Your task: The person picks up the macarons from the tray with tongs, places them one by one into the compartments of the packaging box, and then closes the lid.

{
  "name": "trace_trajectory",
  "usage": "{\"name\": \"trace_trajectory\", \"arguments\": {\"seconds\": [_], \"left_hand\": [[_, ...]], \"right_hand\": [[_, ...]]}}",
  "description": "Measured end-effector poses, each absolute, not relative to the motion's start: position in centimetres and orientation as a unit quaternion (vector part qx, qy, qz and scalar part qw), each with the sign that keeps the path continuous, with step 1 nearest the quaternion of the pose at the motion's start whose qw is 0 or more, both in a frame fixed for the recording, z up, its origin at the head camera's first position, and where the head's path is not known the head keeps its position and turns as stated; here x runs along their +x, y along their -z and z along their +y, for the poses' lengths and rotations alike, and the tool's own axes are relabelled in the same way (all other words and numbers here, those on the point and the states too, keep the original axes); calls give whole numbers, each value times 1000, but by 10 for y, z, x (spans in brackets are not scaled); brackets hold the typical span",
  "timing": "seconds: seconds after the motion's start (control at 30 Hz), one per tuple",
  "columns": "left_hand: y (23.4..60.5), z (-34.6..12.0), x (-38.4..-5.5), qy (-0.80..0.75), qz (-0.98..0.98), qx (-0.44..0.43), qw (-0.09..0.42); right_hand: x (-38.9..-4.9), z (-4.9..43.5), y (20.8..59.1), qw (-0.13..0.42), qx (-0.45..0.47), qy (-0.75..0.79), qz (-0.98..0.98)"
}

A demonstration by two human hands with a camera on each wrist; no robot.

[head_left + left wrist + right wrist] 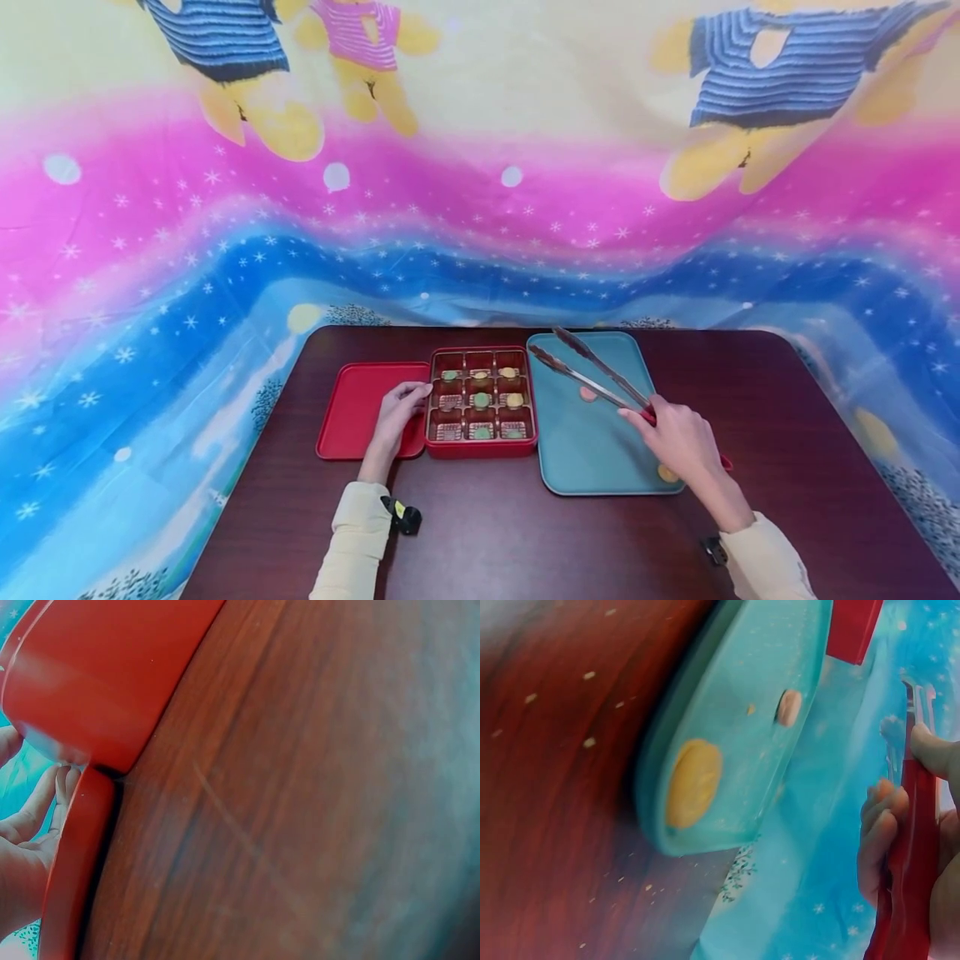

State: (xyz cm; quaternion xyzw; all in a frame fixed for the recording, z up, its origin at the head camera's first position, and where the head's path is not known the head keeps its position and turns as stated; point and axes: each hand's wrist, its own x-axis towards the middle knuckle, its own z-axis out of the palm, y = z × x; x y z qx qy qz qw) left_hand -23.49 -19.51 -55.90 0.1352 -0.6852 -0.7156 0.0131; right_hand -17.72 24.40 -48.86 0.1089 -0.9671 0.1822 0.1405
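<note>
My right hand (684, 437) grips a pair of tongs (915, 847) by the red handles. The metal arms of the tongs spread apart over the blue-green tray (577, 450), with nothing between their tips. A pink cookie (588, 393) lies on the tray under the tongs, and a yellow cookie (695, 784) lies near its front right corner. My left hand (396, 417) is over the red lid (352, 408), its fingers touching the left side of the red box (480, 450). Green and yellow cookies sit in several of the box's compartments; the left ones in the middle and front rows show no cookie.
The lid, box and tray stand side by side on a dark wooden table (480, 533). A printed cloth (480, 200) with bears and snowflakes hangs behind the table and along its sides. Small crumbs lie on the tray.
</note>
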Motion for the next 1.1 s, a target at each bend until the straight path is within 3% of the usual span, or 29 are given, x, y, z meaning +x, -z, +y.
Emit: {"name": "trace_trajectory", "arguments": {"seconds": [0.37,0.8,1.1], "left_hand": [[560,-196,-234,715,-685,139,13],[559,-195,-235,715,-685,135,12],[560,-196,-235,716,-684,135,13]], "right_hand": [[-167,265,503,162,115,-163,-967],[-154,279,509,138,97,-157,-973],[-147,287,516,171,108,-145,-969]]}}
